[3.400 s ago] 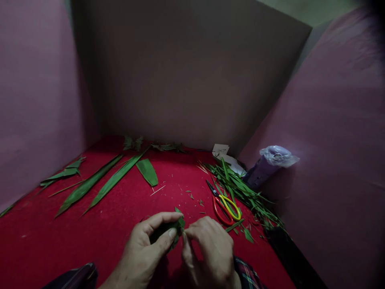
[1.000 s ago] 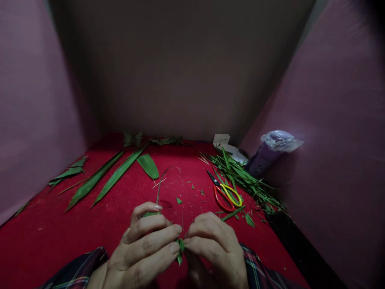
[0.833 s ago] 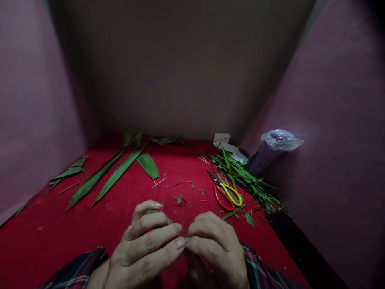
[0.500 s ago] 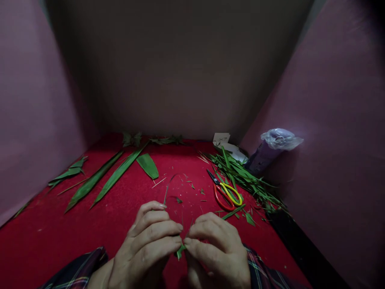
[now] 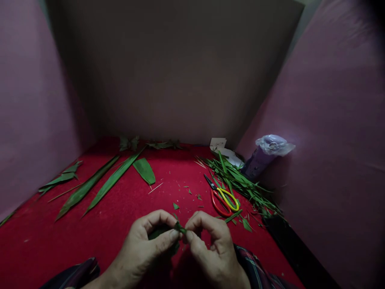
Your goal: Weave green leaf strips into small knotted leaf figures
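Between my two hands is a folded green leaf (image 5: 180, 228), its small tip showing at the fingertips. My left hand (image 5: 144, 245) pinches it between thumb and index finger, and a darker part of the leaf shows inside that palm. My right hand (image 5: 210, 241) pinches the other side of the tip with thumb and forefinger. Both hands are raised over the red cloth (image 5: 99, 237). Scissors (image 5: 221, 196) with one red and one yellow handle lie beyond my right hand, blades pointing away. Small leaf scraps (image 5: 176, 206) are scattered just past my fingers.
Long green leaves (image 5: 111, 184) and a shorter cut leaf (image 5: 144, 171) lie at left. A heap of leaf strips (image 5: 243, 180) spreads at right, near a purple cylinder (image 5: 255, 162) topped with clear plastic. A folded leaf piece (image 5: 61, 176) sits by the left wall.
My left hand has turned, so its thumb now faces up and the leaf shows in its palm. The leaf tip has risen between my fingertips. The camera view has shifted slightly.
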Tool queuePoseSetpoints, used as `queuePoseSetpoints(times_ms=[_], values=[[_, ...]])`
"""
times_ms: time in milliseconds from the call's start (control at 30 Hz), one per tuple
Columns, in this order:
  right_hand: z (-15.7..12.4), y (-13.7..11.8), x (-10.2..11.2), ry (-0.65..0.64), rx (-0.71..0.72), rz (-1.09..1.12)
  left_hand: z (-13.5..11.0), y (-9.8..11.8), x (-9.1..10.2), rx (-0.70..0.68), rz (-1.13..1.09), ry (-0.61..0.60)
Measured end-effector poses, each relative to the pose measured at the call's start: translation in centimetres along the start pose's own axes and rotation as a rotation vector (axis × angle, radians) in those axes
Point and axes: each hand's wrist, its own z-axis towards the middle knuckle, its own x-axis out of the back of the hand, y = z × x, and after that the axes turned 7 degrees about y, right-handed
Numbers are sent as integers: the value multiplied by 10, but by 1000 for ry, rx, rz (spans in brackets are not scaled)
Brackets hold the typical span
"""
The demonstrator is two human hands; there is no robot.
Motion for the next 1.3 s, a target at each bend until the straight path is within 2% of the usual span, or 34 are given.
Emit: queuePoseSetpoints(times_ms=[100,367,500,567,733,900,1000,1167,1300], values=[[2,2,1,-45,-9,93,1,4,0,63,-16,-2],[6,2,0,-104,-40,156,3,-2,5,-6,60,-20],[8,2,2,-153,-82,172,4,-1,6,4,80,-47],[9,4,3,-179,-124,195,4,1,6,4,85,-61],[12,8,5,-320,-340,409,3,6,7,-7,72,-125],[14,5,6,-297,-264,302,4,5,11,19,59,-164],[16,2,8,-335,-304,366,3,5,12,73,-1,-174],[21,5,12,-478,-508,553,2,7,10,219,-90,-225],[20,7,10,-457,-479,484,4,7,9,205,-72,-208]])
